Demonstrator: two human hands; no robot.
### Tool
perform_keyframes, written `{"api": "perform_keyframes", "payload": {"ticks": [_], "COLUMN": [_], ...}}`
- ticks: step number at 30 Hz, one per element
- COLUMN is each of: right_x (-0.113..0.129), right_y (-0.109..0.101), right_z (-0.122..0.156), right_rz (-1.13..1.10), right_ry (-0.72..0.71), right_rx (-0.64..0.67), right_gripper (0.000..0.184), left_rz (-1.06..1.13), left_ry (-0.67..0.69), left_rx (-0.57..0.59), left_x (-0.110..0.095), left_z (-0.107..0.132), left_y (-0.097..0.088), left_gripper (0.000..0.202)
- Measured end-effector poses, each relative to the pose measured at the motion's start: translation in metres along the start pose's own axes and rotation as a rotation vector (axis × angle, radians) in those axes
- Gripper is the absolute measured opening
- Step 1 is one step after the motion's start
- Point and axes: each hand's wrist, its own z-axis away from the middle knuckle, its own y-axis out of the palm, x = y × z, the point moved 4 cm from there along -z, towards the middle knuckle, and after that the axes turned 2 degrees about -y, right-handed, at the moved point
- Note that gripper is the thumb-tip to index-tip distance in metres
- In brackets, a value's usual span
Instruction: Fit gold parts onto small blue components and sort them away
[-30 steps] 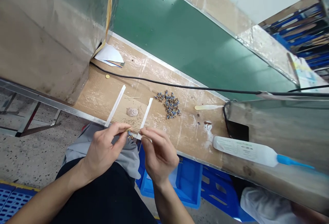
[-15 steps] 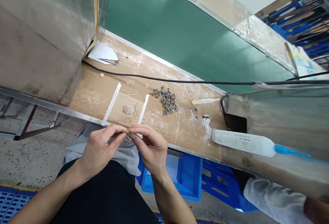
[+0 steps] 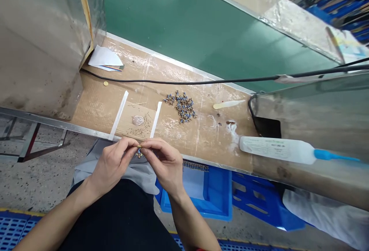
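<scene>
Hands (image 3: 165, 161): I saw two.
Pinched piece (image 3: 139, 153): there was one.
Heaped pieces (image 3: 186, 108): they lay too crowded to count.
Lump (image 3: 137, 120): one sat there.
Strips (image 3: 118, 116) flanking it: there were two.
Bottle (image 3: 276, 150): one.
Yellow disc (image 3: 105, 83): one.

Seen from the middle of the view, a long white plastic bottle (image 3: 276, 149) with a blue nozzle (image 3: 328, 154) is lying between three and four o'clock. A thin black cable (image 3: 184, 82) is running from nearly ten o'clock to nearly three. A white paper sheet (image 3: 102, 57) is resting at ten o'clock. At twelve o'clock, a smooth green panel (image 3: 184, 32) is standing.
</scene>
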Motion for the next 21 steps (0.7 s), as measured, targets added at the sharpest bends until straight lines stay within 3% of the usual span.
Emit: {"api": "perform_keyframes", "payload": {"ticks": [7,13,17,21], "right_x": [-0.001,0.002,0.0,-0.01], "right_y": [-0.009,-0.018,-0.024,-0.028], "right_z": [0.005,0.009,0.013,0.022], "right_rz": [0.013,-0.003,0.011,0.065], "right_ry": [-0.044,-0.075,-0.079,-0.215], "right_rx": [-0.033,-0.079,-0.098,-0.181], "right_gripper": [0.008,0.009,0.011,0.024], "left_rz": [-0.201,-0.23,-0.127,0.231], "left_ry": [0.126,0.16,0.014,-0.315], "left_rx": [0.027,0.036,0.087,0.169], "left_x": [-0.016,-0.027,-0.024,-0.011], "left_z": [-0.001,-0.004,-0.006,-0.012], "left_y": [0.007,0.016,0.023,0.034], "left_gripper": [0.01,0.009,0.01,0.011]}}
